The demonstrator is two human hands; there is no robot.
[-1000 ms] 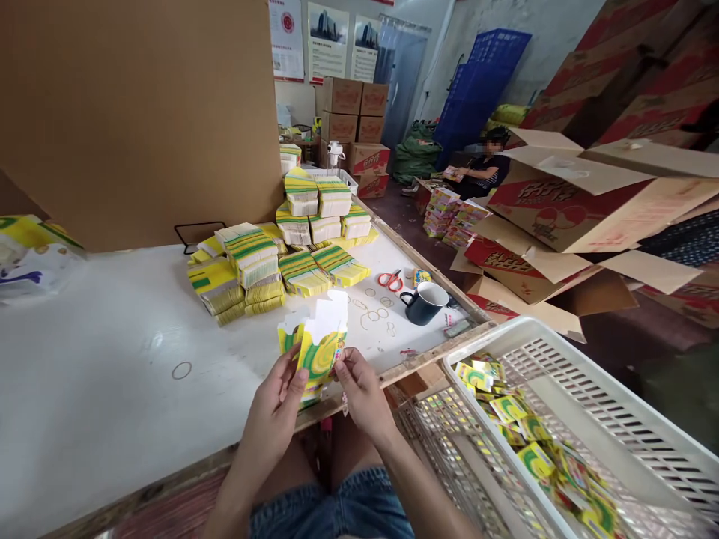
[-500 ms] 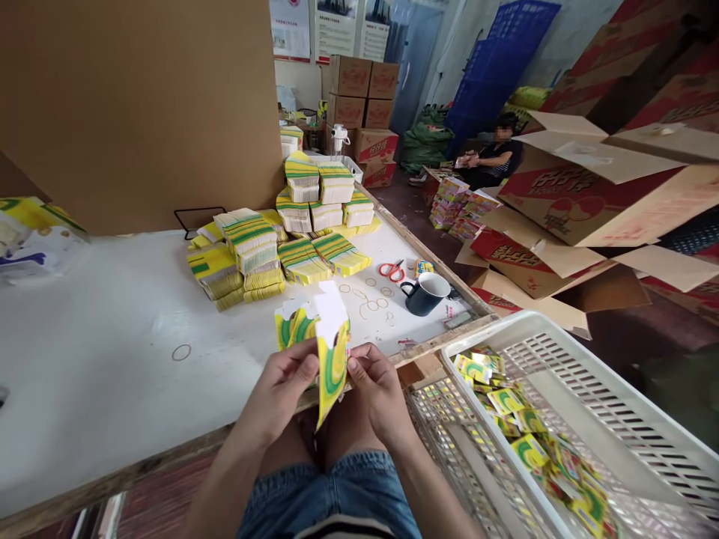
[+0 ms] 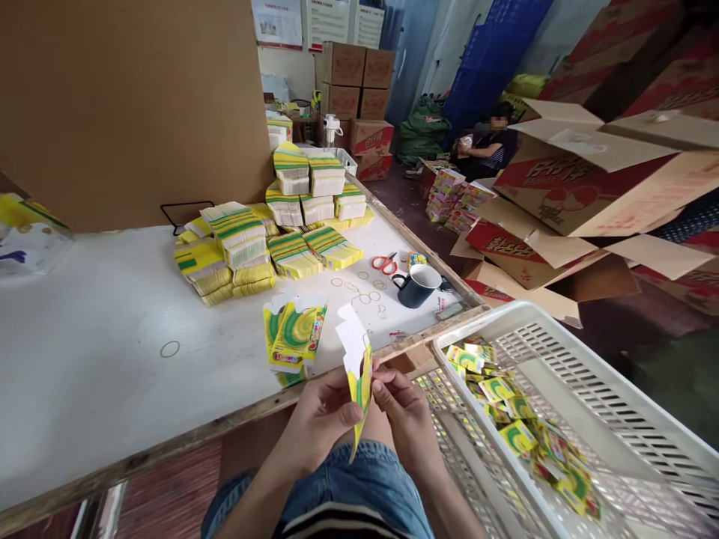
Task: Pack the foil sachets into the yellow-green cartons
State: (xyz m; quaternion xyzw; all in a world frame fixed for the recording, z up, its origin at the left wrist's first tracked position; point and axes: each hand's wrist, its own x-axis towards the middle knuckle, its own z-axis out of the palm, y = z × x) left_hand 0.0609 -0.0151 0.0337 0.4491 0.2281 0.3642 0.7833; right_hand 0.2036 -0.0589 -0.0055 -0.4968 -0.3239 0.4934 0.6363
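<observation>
Between my hands, over my lap at the table's front edge, a yellow-green printed carton with white flaps is held upright. My left hand pinches its left side, thumb across the lower part. The fingers of my right hand close on its right edge. Several flat cartons of the same print lie on the table just beyond my left hand. Farther back stand bundled stacks of cartons.
On the white table are a dark mug, red scissors and rubber bands. A white basket with small yellow-green packets stands at the right. Open cardboard boxes and a seated person are beyond.
Both hands have moved right and toward my body with the carton. The flat cartons on the table, partly covered before, now show more fully. The view has shifted slightly.
</observation>
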